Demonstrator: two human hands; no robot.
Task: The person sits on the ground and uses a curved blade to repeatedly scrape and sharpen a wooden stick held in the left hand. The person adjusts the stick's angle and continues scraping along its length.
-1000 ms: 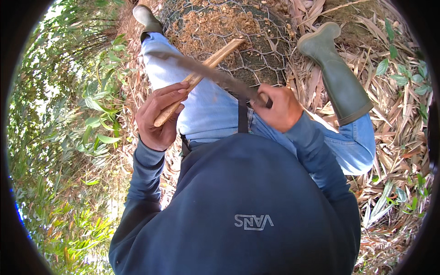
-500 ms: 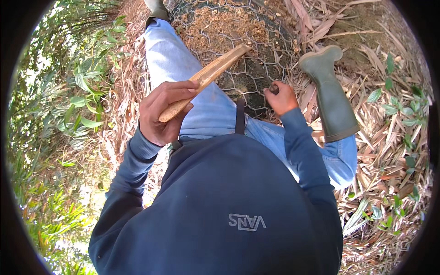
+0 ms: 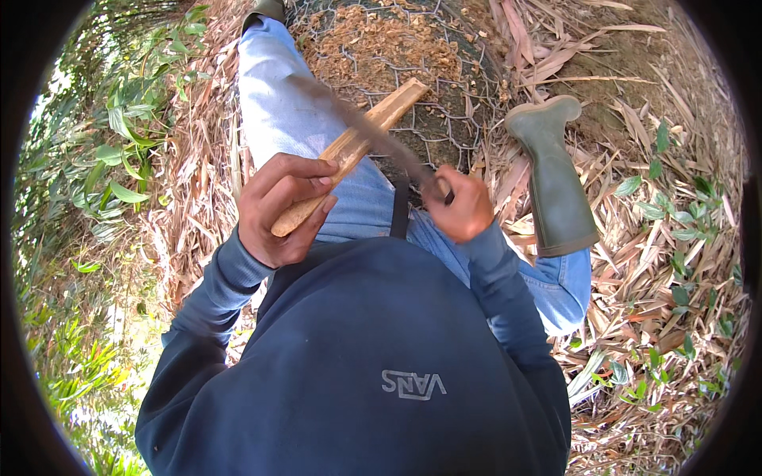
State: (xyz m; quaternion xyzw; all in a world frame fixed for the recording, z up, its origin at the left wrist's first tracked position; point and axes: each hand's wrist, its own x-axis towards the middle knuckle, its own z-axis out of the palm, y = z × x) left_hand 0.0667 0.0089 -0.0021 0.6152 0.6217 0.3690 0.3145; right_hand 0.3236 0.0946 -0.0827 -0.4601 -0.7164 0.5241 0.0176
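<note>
My left hand (image 3: 282, 208) is closed around the lower end of a pale carved wooden stick (image 3: 390, 109), which slants up and to the right over my thigh. My right hand (image 3: 464, 208) grips the handle of a machete (image 3: 401, 152). Its long dark blade is smeared by motion and points up and to the left, crossing in front of the stick's middle. Whether blade and wood touch, I cannot tell. A dark strap (image 3: 400, 208) hangs between my legs, just left of my right hand.
Between my legs lies a mound covered with wire mesh (image 3: 452, 131), with wood shavings (image 3: 381, 44) scattered on top. My green rubber boot (image 3: 559, 178) rests at the right on dry leaves (image 3: 635, 278). Leafy green plants (image 3: 119, 151) grow along the left.
My right hand has moved left and slightly down, swinging the machete blade across the stick. My left hand keeps hold of the stick, a little lower. The whole view has shifted slightly.
</note>
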